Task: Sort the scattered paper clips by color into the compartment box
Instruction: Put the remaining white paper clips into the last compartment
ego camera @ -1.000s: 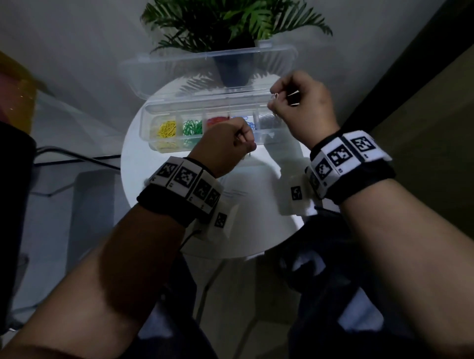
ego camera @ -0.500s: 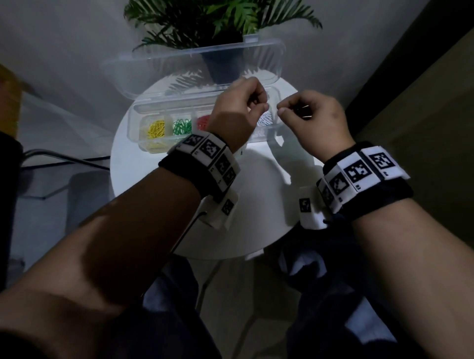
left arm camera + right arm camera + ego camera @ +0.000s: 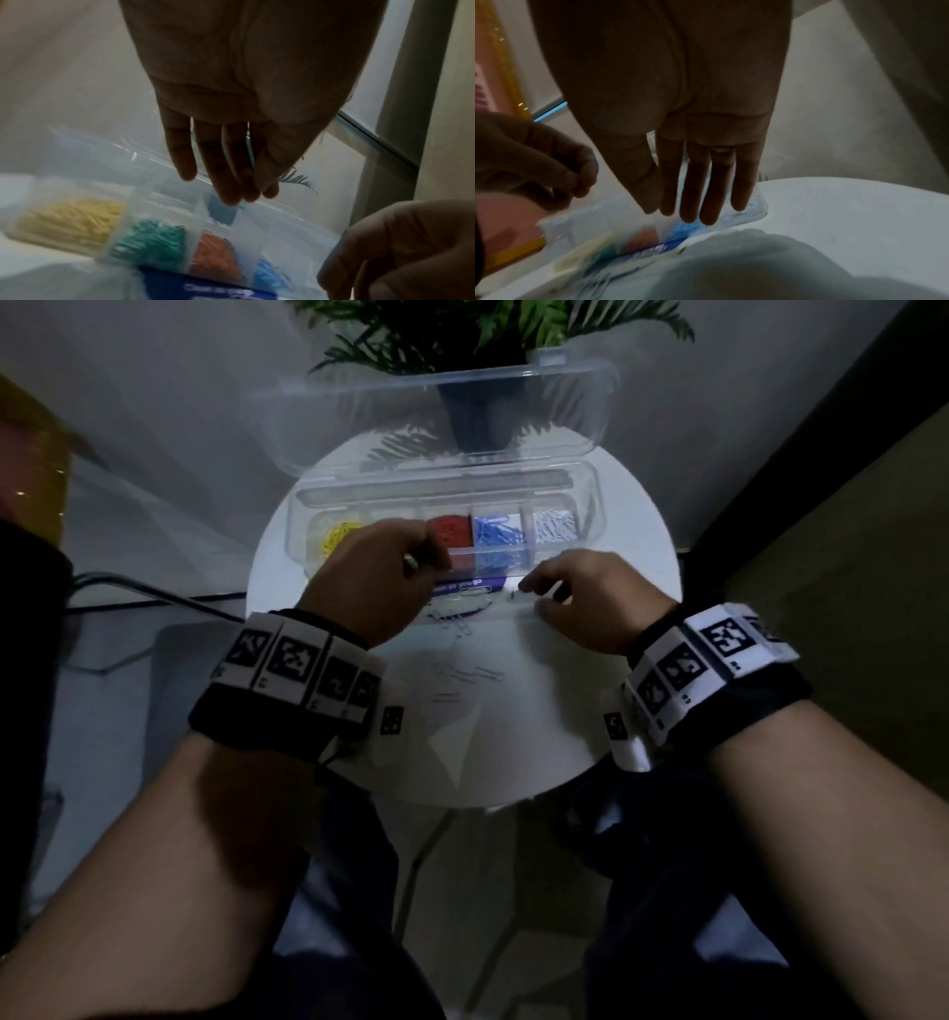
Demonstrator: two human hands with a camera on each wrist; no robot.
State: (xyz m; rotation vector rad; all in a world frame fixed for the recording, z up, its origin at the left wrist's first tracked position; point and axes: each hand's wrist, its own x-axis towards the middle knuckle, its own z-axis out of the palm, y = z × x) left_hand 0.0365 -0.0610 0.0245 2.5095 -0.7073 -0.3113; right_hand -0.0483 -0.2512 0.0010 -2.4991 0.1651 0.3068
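The clear compartment box (image 3: 590, 505) stands open at the back of the round table, holding yellow (image 3: 334, 536), red (image 3: 452, 531), blue (image 3: 498, 534) and white clips (image 3: 554, 523). Green clips (image 3: 151, 239) show in the left wrist view. My left hand (image 3: 416, 559) hovers over the box's front wall by the green and red compartments, thumb and fingers pinched on a thin clip. My right hand (image 3: 531, 598) reaches down in front of the box, fingers straight (image 3: 693, 215), tips touching a pale clip (image 3: 513, 595) on the table. Several pale loose clips (image 3: 472, 675) lie between my wrists.
The box lid (image 3: 436, 418) stands raised behind the compartments, with a potted plant (image 3: 477, 403) beyond it. A blue-labelled packet (image 3: 462, 588) lies against the box front. A white paper sheet (image 3: 513, 711) covers the near table. The table edge (image 3: 662, 567) curves close on the right.
My left hand moved from the box's right end to the green and red compartments. My right hand dropped from beside the box down to the table.
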